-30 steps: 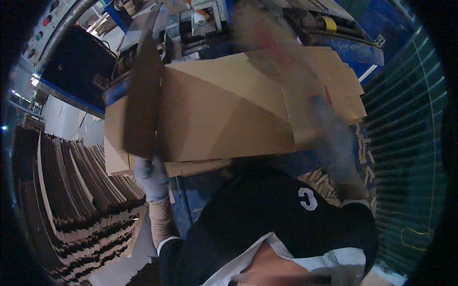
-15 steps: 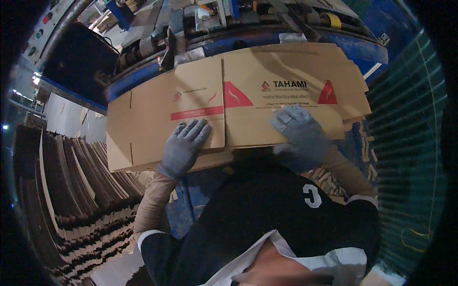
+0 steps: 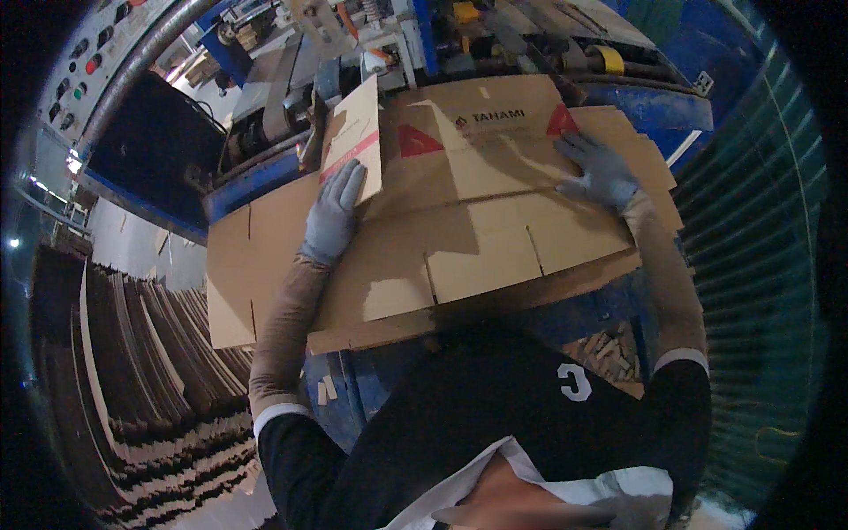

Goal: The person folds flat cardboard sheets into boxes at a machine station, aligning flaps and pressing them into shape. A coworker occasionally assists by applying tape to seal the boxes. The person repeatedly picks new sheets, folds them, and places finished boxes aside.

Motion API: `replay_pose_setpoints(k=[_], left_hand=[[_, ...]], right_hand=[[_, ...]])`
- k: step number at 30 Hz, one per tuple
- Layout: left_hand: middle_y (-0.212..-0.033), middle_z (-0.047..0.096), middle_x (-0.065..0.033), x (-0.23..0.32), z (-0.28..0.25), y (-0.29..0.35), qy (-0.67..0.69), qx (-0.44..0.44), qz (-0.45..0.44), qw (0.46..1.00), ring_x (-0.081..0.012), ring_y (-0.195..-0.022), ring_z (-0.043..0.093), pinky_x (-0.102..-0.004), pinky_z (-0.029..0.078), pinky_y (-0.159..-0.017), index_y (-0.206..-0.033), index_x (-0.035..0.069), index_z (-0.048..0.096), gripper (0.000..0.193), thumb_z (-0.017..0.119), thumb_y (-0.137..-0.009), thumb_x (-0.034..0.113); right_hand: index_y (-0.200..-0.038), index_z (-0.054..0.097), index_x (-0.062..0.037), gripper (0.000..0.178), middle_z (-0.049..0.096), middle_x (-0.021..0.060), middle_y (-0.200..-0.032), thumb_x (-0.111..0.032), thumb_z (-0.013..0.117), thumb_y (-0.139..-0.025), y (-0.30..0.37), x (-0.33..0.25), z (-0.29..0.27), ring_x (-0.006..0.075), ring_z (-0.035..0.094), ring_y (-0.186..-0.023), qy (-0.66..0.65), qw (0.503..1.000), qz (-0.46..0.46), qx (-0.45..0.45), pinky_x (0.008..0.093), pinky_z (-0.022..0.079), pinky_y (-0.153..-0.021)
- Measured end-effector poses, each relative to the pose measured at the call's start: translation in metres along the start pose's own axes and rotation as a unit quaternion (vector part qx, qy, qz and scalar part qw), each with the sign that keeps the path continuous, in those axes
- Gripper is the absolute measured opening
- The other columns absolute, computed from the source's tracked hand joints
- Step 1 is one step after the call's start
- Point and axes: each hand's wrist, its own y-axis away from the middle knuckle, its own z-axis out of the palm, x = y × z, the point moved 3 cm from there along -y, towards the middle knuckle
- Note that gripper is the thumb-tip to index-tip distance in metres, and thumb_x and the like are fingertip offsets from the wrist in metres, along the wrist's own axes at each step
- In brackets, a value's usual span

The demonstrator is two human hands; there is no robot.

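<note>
A printed brown cardboard box blank (image 3: 486, 150) lies forward on a stack of flat cardboard blanks (image 3: 495, 240), its far edge at the machine. Its narrow left panel (image 3: 353, 132), with a red stripe, stands tilted up. My left hand (image 3: 334, 216), in a grey glove, rests with straight fingers against the near part of that panel. My right hand (image 3: 602, 172), also gloved, lies with spread fingers at the right side of the printed blank, by a red mark. Neither hand is wrapped around anything. My left thumb cannot be seen.
Beyond the stack stands a blue machine (image 3: 645, 104) with belts and rollers. A control panel (image 3: 78, 75) with buttons is at the far left. Many upright cardboard sheets (image 3: 159, 353) are packed at the left. Green corrugated sheeting (image 3: 760, 283) runs along the right; cardboard scraps (image 3: 605, 353) lie below.
The printed blank has moved forward toward the machine, and its left panel has tilted up. Both hands have moved forward, the right one also outward. More of the blanks beneath shows.
</note>
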Motion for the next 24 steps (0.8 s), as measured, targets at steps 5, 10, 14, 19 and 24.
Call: replay_pose_setpoints(k=[5, 10, 14, 19, 24], left_hand=[[-0.134, 0.049, -0.0201, -0.034, 0.027, -0.056, -0.068, 0.049, -0.036, 0.996, -0.0356, -0.122, 0.049, -0.043, 0.038, -0.104, -0.133, 0.004, 0.046, 0.054, 0.056, -0.08, 0.008], [-0.131, 0.047, -0.0219, -0.031, 0.034, -0.084, -0.127, 0.049, -0.147, 0.98, -0.0372, -0.122, 0.045, -0.0458, 0.035, -0.103, -0.137, -0.003, 0.036, 0.064, 0.062, -0.083, 0.019], [-0.133, 0.049, -0.0231, -0.019, -0.03, -0.001, -0.037, 0.191, -0.187, 0.963, -0.0357, -0.122, 0.047, -0.0401, 0.036, -0.105, -0.138, -0.002, 0.038, 0.071, 0.073, -0.082, 0.022], [-0.116, 0.06, -0.0207, -0.026, -0.123, 0.205, -0.194, 0.271, -0.737, 0.587, -0.0291, -0.098, 0.061, -0.0389, 0.053, -0.077, -0.128, -0.006, 0.048, 0.065, 0.055, -0.092, 0.048], [-0.107, 0.059, -0.0219, -0.046, -0.101, 0.245, 0.194, 0.361, -0.697, 0.589, -0.0264, -0.092, 0.059, -0.04, 0.052, -0.074, -0.112, -0.011, 0.057, 0.054, 0.06, -0.09, 0.037]], right_hand=[[-0.137, 0.047, -0.0122, 0.062, 0.043, 0.0135, -0.143, -0.047, 0.057, -0.087, -0.064, 0.022, 0.018, 0.0347, 0.037, -0.133, -0.022, 0.997, 0.026, 0.064, 0.0424, 0.032, -0.11], [-0.111, 0.063, -0.0119, 0.033, 0.062, 0.0123, -0.112, -0.034, 0.053, -0.089, -0.102, -0.004, 0.028, 0.0326, 0.057, -0.107, 0.184, 0.945, 0.009, 0.272, 0.0428, 0.047, -0.09], [-0.117, 0.06, -0.0097, 0.039, 0.059, 0.0137, -0.117, -0.032, 0.058, -0.085, -0.025, 0.003, 0.005, 0.0312, 0.055, -0.112, 0.051, 0.943, 0.03, 0.328, 0.0396, 0.044, -0.095], [-0.122, 0.051, -0.0005, 0.049, 0.061, 0.0177, -0.105, -0.025, 0.067, -0.084, 0.158, 0.07, 0.009, 0.0362, 0.058, -0.104, -0.243, 0.754, 0.351, 0.499, 0.0415, 0.049, -0.084], [-0.125, 0.054, -0.0004, 0.037, 0.057, 0.0148, -0.124, -0.02, 0.055, -0.093, 0.165, 0.084, 0.033, 0.028, 0.06, -0.105, -0.007, 0.926, 0.23, 0.3, 0.0363, 0.05, -0.085]])
